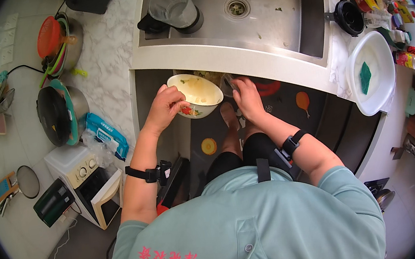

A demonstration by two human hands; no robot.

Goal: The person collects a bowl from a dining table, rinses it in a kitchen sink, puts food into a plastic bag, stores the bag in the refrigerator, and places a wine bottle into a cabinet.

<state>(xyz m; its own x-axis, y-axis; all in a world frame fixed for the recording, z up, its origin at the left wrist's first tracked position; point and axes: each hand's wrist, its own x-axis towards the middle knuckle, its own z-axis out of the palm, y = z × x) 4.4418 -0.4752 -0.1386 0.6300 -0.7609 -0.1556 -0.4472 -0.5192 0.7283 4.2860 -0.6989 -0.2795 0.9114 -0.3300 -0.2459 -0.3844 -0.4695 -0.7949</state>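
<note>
My left hand [167,105] grips the rim of a cream-coloured bowl [197,94] with a red flower pattern on its outside. The bowl is tilted, and bits of food and some liquid residue lie inside it. Just below the counter's front edge, my right hand [245,96] pinches what looks like clear plastic film [228,84]. Between the bowl and this film, pale green food scraps [209,76] show partly, half hidden by the bowl. What holds the scraps cannot be made out.
Ahead is a steel sink [267,15] with scraps around its drain [236,8] and a clear jug [174,10] at its left. A white basin [373,72] with a green scouring pad [365,77] stands right. Left are a lidded pot [79,109], wipes [106,135] and a toaster oven [86,178].
</note>
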